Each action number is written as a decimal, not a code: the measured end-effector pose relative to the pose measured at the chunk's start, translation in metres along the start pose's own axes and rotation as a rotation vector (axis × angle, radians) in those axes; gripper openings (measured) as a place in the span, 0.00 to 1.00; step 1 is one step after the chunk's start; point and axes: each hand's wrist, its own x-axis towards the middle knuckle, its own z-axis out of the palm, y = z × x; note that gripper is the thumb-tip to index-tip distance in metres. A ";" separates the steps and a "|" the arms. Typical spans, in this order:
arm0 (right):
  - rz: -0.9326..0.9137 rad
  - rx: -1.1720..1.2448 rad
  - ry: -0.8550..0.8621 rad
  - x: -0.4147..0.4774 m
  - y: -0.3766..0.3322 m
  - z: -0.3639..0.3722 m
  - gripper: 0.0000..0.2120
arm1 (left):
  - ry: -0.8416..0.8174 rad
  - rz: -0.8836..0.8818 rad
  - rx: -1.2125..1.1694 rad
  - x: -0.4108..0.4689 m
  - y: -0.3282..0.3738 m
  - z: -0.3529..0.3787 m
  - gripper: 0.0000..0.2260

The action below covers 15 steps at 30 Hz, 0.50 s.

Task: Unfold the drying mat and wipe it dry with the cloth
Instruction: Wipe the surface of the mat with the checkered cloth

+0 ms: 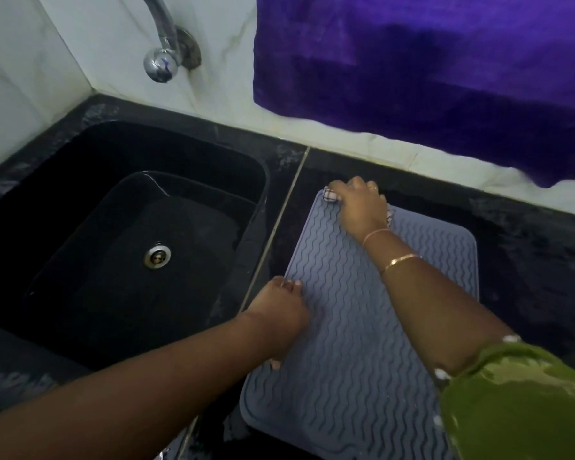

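Note:
A grey-blue drying mat (352, 327) with wavy ridges lies spread flat on the dark counter, right of the sink. My right hand (362, 207) is at the mat's far left corner, gripping a white checked cloth (330, 196) and holding it down on the mat; most of the cloth is hidden under the hand. My left hand (281, 310) rests on the mat's left edge, its fingers lying flat on the ridges.
A black sink (80, 194) with a steel drain (157, 256) fills the left side, under a chrome tap (161, 58). A purple towel (429, 71) hangs over the tiled wall behind the mat. Dark counter (528, 254) extends to the right of the mat.

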 end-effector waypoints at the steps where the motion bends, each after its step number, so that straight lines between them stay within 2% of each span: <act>1: -0.012 0.027 -0.008 -0.012 -0.007 -0.002 0.22 | 0.016 -0.009 -0.046 -0.002 -0.003 0.002 0.43; 5: -0.121 0.075 -0.004 -0.085 -0.034 -0.007 0.23 | 0.050 -0.007 -0.207 -0.010 -0.015 0.013 0.48; 9: -0.151 0.029 0.017 -0.143 -0.056 -0.005 0.25 | 0.074 -0.009 -0.217 -0.010 -0.015 0.015 0.48; 13: -0.232 -0.025 0.110 -0.127 -0.043 0.000 0.24 | 0.044 -0.016 -0.218 -0.009 -0.014 0.014 0.49; 15: -0.209 -0.011 0.100 -0.099 -0.029 0.001 0.22 | 0.026 -0.018 -0.211 -0.008 -0.013 0.012 0.49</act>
